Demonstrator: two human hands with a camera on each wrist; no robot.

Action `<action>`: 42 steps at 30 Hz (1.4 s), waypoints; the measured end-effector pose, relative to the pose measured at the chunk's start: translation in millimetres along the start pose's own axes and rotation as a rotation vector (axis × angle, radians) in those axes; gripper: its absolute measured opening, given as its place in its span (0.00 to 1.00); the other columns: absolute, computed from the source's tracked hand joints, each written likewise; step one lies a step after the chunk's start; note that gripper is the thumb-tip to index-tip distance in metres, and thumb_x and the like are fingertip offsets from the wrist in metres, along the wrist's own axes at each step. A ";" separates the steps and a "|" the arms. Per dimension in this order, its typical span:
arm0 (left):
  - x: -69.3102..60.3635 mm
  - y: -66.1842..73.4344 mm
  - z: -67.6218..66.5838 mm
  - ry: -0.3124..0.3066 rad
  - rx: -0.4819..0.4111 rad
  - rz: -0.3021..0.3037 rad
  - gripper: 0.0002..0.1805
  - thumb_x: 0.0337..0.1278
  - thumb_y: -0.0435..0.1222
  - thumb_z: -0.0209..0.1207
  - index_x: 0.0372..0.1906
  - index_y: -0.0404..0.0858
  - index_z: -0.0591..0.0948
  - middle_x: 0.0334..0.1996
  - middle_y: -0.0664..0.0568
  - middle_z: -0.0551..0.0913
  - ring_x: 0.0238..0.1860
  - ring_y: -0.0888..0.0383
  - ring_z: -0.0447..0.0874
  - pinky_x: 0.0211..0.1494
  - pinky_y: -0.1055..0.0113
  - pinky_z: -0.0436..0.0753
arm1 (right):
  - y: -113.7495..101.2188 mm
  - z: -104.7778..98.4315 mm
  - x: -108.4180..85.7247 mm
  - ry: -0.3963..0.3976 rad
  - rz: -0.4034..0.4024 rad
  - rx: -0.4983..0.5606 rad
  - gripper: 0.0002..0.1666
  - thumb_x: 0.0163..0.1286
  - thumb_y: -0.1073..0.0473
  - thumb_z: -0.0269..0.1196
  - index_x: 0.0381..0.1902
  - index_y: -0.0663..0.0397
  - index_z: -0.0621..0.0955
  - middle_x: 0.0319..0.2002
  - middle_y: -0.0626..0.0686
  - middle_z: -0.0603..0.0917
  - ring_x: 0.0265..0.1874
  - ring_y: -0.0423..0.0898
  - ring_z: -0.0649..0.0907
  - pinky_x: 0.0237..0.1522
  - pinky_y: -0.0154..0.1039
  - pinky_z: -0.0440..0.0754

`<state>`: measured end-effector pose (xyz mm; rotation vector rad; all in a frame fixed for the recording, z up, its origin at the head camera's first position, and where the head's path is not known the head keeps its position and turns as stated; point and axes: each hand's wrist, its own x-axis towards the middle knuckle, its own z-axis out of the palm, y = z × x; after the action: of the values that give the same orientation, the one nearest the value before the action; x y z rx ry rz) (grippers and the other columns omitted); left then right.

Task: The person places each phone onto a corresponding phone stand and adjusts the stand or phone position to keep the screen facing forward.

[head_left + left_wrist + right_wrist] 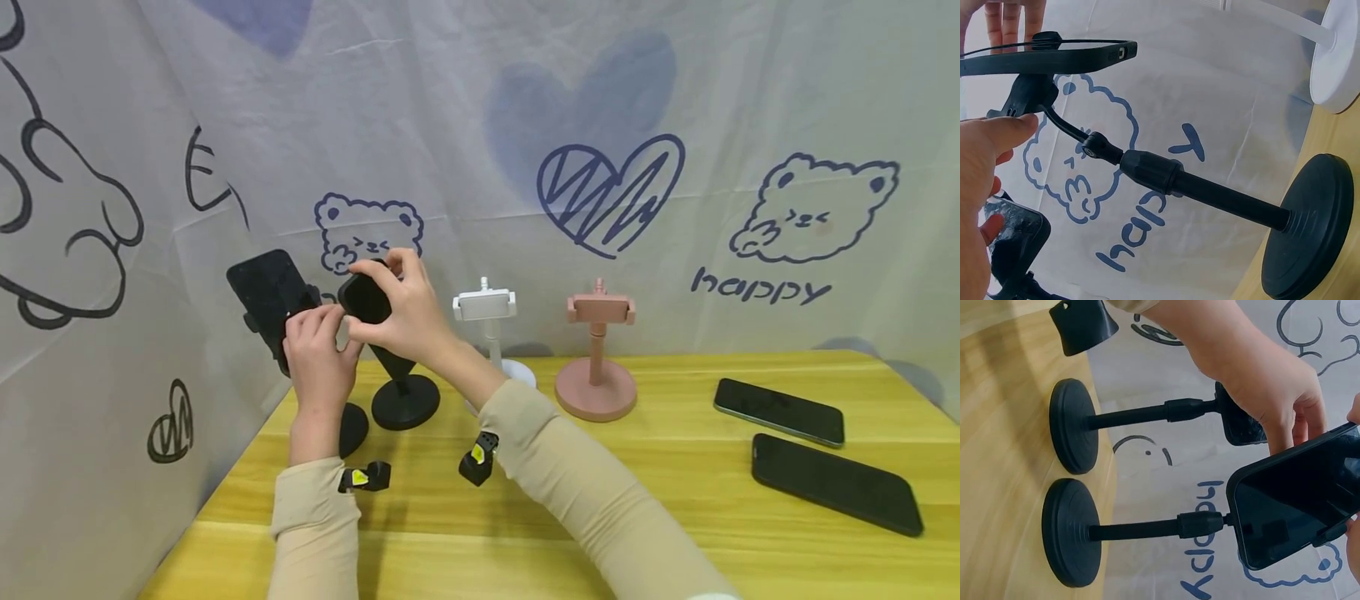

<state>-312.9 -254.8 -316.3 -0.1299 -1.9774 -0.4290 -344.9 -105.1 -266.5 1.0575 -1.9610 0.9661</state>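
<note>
A black smartphone (365, 297) sits tilted at the head of a black phone stand (405, 404). My right hand (408, 307) grips this phone by its opposite edges, thumb low and fingers high. From behind, my left hand (321, 354) holds the stand's clamp (1030, 94), a digit against its back in the left wrist view. One clamp pad (1330, 534) hooks over the phone's edge. Just beyond my left hand, another black phone (268, 292) is mounted on a second black stand (1072, 425), whose base is partly hidden by my wrist in the head view.
A white phone stand (485, 306), partly behind my right forearm, and a pink one (597, 389) stand to the right. Two dark phones, one farther back (780, 411) and one nearer (836, 483), lie on the wooden table (465, 558). A printed cloth (450, 125) hangs behind.
</note>
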 end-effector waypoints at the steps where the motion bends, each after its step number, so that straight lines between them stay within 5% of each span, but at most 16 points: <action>1: -0.3 -0.2 0.2 0.005 0.002 0.008 0.18 0.55 0.36 0.68 0.47 0.28 0.83 0.46 0.37 0.83 0.51 0.39 0.72 0.56 0.42 0.71 | 0.0 -0.4 0.4 -0.005 0.004 -0.006 0.33 0.55 0.50 0.70 0.60 0.48 0.76 0.52 0.57 0.65 0.49 0.49 0.69 0.44 0.38 0.73; 14: -6.5 -7.3 4.5 0.072 0.021 0.118 0.16 0.54 0.36 0.68 0.46 0.30 0.83 0.43 0.39 0.82 0.50 0.40 0.71 0.52 0.43 0.68 | -6.0 -2.4 4.8 -0.051 0.157 -0.114 0.35 0.58 0.42 0.67 0.63 0.42 0.74 0.55 0.57 0.68 0.49 0.48 0.71 0.44 0.41 0.76; 23: -9.5 -5.7 6.2 0.090 0.018 0.107 0.17 0.51 0.34 0.70 0.45 0.30 0.84 0.41 0.39 0.82 0.48 0.40 0.71 0.52 0.43 0.69 | -8.5 -0.6 7.3 -0.103 0.195 -0.197 0.37 0.58 0.40 0.67 0.65 0.41 0.72 0.57 0.56 0.68 0.53 0.48 0.71 0.47 0.44 0.78; 33: -7.1 -7.0 11.3 0.121 0.011 0.132 0.17 0.49 0.34 0.71 0.45 0.31 0.84 0.40 0.39 0.82 0.47 0.41 0.71 0.51 0.43 0.69 | -4.9 -0.5 9.3 -0.093 0.196 -0.154 0.36 0.59 0.42 0.67 0.65 0.42 0.72 0.56 0.56 0.66 0.52 0.48 0.70 0.46 0.39 0.77; 42: -3.1 -5.1 15.2 0.050 0.004 0.100 0.17 0.54 0.36 0.68 0.46 0.31 0.84 0.45 0.39 0.81 0.51 0.39 0.69 0.55 0.40 0.68 | -4.2 -4.0 8.6 -0.082 0.212 -0.157 0.37 0.60 0.42 0.67 0.65 0.42 0.71 0.57 0.56 0.66 0.51 0.48 0.70 0.45 0.39 0.78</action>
<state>-326.0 -253.8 -326.0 -0.2134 -1.9136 -0.3602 -343.9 -106.4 -256.2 0.8254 -2.2111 0.8735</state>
